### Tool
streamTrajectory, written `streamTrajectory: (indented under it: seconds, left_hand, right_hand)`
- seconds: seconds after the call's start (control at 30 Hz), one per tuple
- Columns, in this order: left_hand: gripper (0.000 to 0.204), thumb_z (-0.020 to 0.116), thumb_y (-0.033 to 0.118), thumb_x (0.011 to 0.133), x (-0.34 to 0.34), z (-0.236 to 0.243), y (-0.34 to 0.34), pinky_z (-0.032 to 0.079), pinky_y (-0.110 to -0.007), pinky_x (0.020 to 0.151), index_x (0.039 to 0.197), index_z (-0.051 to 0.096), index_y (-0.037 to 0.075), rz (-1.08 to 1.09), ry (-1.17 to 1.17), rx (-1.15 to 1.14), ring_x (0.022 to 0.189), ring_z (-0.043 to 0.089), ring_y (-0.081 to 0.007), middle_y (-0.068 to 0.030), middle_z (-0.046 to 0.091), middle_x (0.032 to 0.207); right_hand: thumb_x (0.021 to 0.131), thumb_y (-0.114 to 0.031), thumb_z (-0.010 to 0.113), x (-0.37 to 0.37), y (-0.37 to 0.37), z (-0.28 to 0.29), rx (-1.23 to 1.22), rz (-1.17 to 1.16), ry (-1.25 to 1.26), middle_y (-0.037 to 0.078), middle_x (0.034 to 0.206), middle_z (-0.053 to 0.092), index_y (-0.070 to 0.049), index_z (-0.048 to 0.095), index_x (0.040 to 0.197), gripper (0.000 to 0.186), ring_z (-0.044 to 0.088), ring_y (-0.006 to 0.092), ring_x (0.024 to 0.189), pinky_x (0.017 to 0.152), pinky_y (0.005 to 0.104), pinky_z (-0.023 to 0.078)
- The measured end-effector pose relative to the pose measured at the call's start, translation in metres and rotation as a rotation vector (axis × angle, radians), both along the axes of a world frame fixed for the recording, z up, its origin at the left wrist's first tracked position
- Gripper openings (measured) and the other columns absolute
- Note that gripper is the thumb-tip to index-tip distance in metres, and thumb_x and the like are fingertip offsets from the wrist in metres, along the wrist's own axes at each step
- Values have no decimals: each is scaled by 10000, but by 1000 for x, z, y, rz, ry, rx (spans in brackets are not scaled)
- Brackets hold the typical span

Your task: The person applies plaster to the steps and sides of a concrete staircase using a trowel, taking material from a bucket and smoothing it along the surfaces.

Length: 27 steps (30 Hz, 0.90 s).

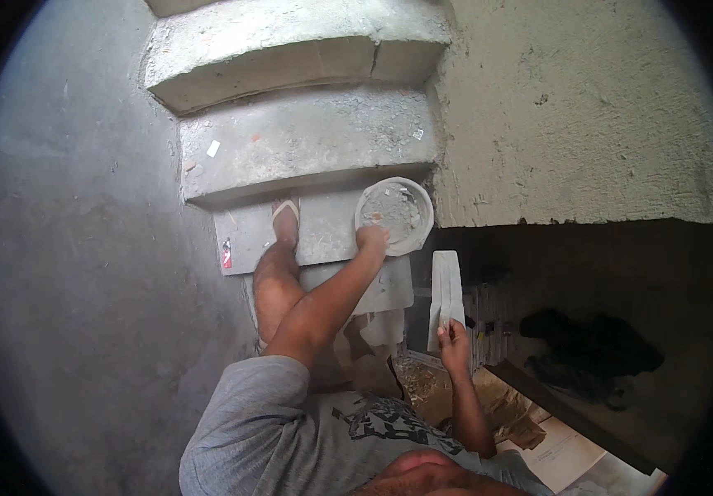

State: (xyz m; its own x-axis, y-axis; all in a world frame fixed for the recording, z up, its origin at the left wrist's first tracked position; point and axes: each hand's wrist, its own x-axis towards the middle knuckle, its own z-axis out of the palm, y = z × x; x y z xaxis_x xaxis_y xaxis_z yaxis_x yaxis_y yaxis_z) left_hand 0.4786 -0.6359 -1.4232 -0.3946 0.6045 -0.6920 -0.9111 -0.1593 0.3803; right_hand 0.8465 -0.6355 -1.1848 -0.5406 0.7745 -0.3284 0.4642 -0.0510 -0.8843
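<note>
My left hand (372, 240) is closed on the near rim of a round, whitish bucket (425, 217). Grey rubble and dust (391, 208) lie inside it, with a few small reddish and white bits. The bucket stands on a concrete step, against the right-hand wall. In my right hand (454, 343), to the right of the steps, is a long, pale, flat board (447, 281) with a ridge down its middle. My fingers close round its near end, and its wider end points away from me. Its exact kind does not show.
Dusty concrete steps (307, 136) rise ahead, strewn with grit and paper scraps. A smooth grey wall (83, 248) borders them on the left, a rough plastered wall (571, 107) on the right. My sandalled foot (286, 223) is beside the bucket. Dark cloth (596, 339) lies lower right, beyond a dark beam (571, 417).
</note>
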Motion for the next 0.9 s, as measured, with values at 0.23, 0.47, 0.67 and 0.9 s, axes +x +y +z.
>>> streamTrajectory:
  seconds: [0.23, 0.47, 0.67, 0.9]
  left_hand:
    - [239, 469, 191, 885, 138, 94, 122, 496, -381, 550, 978, 647, 61, -923, 944, -657, 697, 656, -241, -98, 669, 797]
    - [259, 469, 205, 868, 87, 4, 169, 527, -366, 678, 969, 679, 92, -966, 950, -820, 862, 666, -234, -77, 681, 939]
    - [344, 439, 215, 886, 96, 95, 152, 530, -370, 782, 1137, 652, 115, -1507, 1487, -710, 1020, 641, -236, -69, 650, 1156]
    - [444, 330, 344, 950, 115, 135, 135, 489, -436, 885, 1257, 556, 115, -1601, 1228, -762, 1088, 602, -264, -89, 601, 1238]
  right_hand:
    - [897, -186, 609, 66, 40, 8, 11, -253, -218, 46, 929, 581, 31, 528, 1156, 348, 523, 119, 847, 788, 268, 435]
    - [904, -213, 607, 15, 24, 10, -16, -132, -171, 21, 881, 575, 13, 541, 1141, 334, 514, 108, 812, 754, 272, 437]
    - [911, -237, 588, 51, 9, 7, -42, -109, -319, 62, 918, 596, 7, 535, 1153, 348, 527, 118, 844, 770, 274, 437]
    - [910, -231, 582, 61, 8, -32, -59, -148, -250, 74, 943, 602, 11, 530, 1156, 349, 544, 141, 874, 814, 288, 439]
